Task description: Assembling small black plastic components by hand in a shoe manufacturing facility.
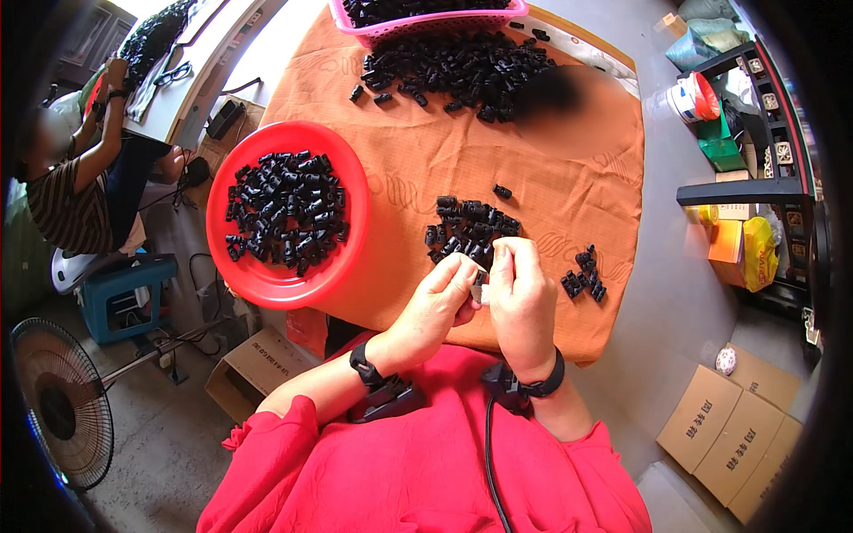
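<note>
My left hand (440, 306) and my right hand (520, 298) meet at the near edge of a table under an orange cloth (426, 155). Together they pinch one small black plastic part (481, 282) between the fingertips. Just beyond the fingers lies a loose heap of the same black parts (466, 226). A smaller cluster of black parts (584, 274) sits to the right of my right hand. A red round bowl (258, 266) holding several black parts rests at the table's left edge.
A big pile of black parts (453, 67) lies at the far side, in front of a pink basket (426, 22). Another person (75, 178) sits at the left. A floor fan (62, 413) stands lower left, cardboard boxes (729, 431) lower right, shelves (764, 160) at right.
</note>
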Action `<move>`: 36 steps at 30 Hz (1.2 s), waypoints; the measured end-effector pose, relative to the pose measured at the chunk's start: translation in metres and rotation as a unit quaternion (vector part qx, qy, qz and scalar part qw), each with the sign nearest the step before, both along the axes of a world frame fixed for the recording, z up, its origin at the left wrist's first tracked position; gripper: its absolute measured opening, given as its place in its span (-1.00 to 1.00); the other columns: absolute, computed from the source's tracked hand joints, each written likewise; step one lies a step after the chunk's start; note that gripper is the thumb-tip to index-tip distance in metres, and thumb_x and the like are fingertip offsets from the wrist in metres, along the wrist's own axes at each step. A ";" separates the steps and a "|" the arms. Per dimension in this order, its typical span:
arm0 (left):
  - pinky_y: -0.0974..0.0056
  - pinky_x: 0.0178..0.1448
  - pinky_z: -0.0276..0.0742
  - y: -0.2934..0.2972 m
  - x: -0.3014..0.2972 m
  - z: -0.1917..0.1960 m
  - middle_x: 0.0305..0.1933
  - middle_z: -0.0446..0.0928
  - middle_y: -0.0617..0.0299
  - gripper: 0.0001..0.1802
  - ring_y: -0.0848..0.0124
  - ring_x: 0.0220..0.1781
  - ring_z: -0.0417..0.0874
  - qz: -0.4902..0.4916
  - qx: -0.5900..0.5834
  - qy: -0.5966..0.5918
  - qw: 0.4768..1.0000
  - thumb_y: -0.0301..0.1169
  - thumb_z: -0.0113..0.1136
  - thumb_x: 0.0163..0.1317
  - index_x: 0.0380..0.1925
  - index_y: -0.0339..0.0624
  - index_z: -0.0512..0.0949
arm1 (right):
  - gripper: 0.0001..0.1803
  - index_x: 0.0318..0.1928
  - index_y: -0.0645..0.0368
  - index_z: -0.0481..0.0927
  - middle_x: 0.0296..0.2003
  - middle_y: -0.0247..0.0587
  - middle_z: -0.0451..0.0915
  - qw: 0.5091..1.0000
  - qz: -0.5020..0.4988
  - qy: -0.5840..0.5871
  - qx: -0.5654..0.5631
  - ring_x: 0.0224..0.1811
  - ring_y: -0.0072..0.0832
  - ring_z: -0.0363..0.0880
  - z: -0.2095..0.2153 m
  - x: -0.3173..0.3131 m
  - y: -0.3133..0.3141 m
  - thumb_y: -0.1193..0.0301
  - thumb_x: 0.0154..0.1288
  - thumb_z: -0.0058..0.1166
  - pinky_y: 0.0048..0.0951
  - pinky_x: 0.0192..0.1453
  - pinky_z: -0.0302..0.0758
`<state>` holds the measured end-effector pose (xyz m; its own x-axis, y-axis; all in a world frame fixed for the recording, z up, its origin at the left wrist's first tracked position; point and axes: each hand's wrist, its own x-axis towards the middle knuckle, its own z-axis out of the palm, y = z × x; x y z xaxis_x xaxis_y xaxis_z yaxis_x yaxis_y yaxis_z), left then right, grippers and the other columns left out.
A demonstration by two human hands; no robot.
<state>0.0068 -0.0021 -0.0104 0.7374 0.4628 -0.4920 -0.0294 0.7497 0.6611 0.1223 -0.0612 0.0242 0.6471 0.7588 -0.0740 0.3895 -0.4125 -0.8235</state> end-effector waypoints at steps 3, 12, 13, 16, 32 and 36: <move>0.49 -0.40 0.21 0.000 0.001 0.003 -0.41 0.39 0.41 -0.79 0.64 -0.47 0.30 -0.002 -0.004 0.008 1.000 -0.22 -0.13 0.57 -0.22 -0.04 0.40 | -0.89 -0.11 0.16 0.49 -0.44 0.06 0.61 1.000 -0.005 0.002 -0.007 -0.45 -0.02 0.65 0.000 0.000 0.000 0.42 0.49 -0.06 -0.13 -0.45 0.51; 0.53 -0.33 0.28 -0.001 -0.002 -0.002 -0.34 0.38 0.46 -0.81 0.67 -0.39 0.33 -0.002 -0.008 0.002 1.000 -0.19 -0.09 0.56 -0.11 -0.01 0.43 | -0.89 -0.13 0.17 0.50 -0.43 0.09 0.62 0.999 -0.010 -0.039 -0.001 -0.41 0.03 0.65 -0.008 -0.001 0.000 0.41 0.49 -0.06 -0.10 -0.42 0.52; 0.53 -0.33 0.28 -0.001 -0.001 -0.003 -0.34 0.38 0.46 -0.81 0.67 -0.39 0.33 -0.002 -0.008 0.002 1.000 -0.19 -0.09 0.56 -0.11 -0.01 0.43 | -0.89 -0.13 0.17 0.50 -0.43 0.09 0.62 0.999 -0.011 -0.039 -0.001 -0.41 0.03 0.65 -0.007 -0.001 0.000 0.41 0.49 -0.06 -0.10 -0.42 0.52; 0.53 -0.31 0.29 -0.003 -0.002 -0.005 -0.33 0.38 0.46 -0.81 0.68 -0.38 0.32 0.005 0.006 -0.007 1.000 -0.19 -0.09 0.56 -0.11 -0.01 0.42 | -0.87 -0.12 0.17 0.50 -0.43 0.09 0.62 1.000 -0.012 0.010 -0.011 -0.41 0.01 0.66 -0.003 -0.001 0.002 0.40 0.50 -0.08 -0.10 -0.44 0.51; 0.54 -0.34 0.25 -0.008 0.001 -0.009 -0.36 0.35 0.44 -0.80 0.67 -0.41 0.29 0.037 -0.001 0.007 0.999 -0.24 -0.13 0.58 -0.18 -0.06 0.42 | -0.87 -0.14 0.19 0.50 -0.47 0.07 0.61 0.999 -0.021 0.002 0.033 -0.47 -0.05 0.65 -0.023 -0.002 0.001 0.42 0.50 -0.08 -0.13 -0.47 0.50; 0.54 -0.39 0.19 -0.007 0.001 -0.004 -0.39 0.35 0.43 -0.80 0.67 -0.44 0.25 0.040 -0.001 0.008 0.999 -0.25 -0.14 0.58 -0.19 -0.06 0.42 | -0.86 -0.14 0.21 0.50 -0.45 0.06 0.61 0.999 -0.028 0.005 0.027 -0.48 -0.08 0.66 -0.016 -0.003 0.002 0.42 0.50 -0.08 -0.15 -0.46 0.50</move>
<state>0.0074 -0.0092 -0.0145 0.6895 0.5196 -0.5046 -0.0791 0.7465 0.6606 0.1189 -0.0594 0.0084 0.6882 0.7244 -0.0403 0.3581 -0.3875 -0.8495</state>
